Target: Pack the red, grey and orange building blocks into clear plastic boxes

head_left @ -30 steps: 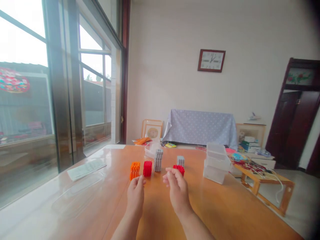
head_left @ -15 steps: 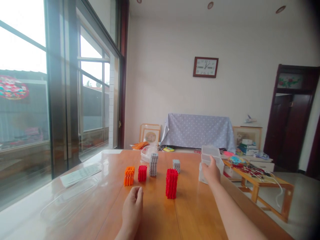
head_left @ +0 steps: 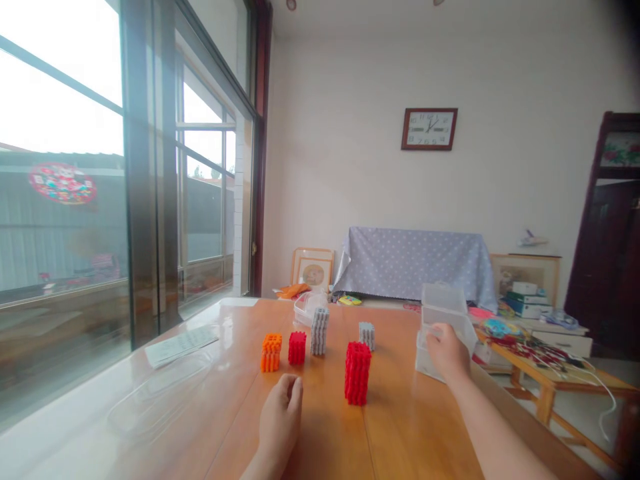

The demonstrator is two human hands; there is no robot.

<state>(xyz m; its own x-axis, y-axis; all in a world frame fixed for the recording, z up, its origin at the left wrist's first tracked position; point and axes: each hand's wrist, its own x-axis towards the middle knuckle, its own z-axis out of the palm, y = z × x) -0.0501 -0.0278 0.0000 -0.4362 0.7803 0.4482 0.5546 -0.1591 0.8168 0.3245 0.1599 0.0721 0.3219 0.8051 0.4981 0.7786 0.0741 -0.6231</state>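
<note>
My right hand [head_left: 449, 350] is over the open clear plastic box [head_left: 430, 363] at the right of the table, its fingers pinched together. Whatever is between those fingertips, if anything, is too small to see. My left hand [head_left: 281, 413] rests on the wood, loosely curled, with nothing visible in it. Between the hands stands a tall red block stack [head_left: 357, 373]. Beyond my left hand are an orange block stack [head_left: 271, 352], a short red stack [head_left: 297, 348] and a tall grey stack [head_left: 319, 331]. A short grey stack [head_left: 367, 336] stands farther back.
A clear container [head_left: 306, 312] lies behind the tall grey stack. To the left are a printed sheet [head_left: 181, 347] and a transparent plastic lid [head_left: 160, 403]. Past the right table edge stands a low wooden bench [head_left: 550, 380] with cables and small items on it.
The view has turned slightly left, so everything sits farther right. My right hand has drawn back a little at the box and its fingers look more tightly closed. My left hand stays put.
</note>
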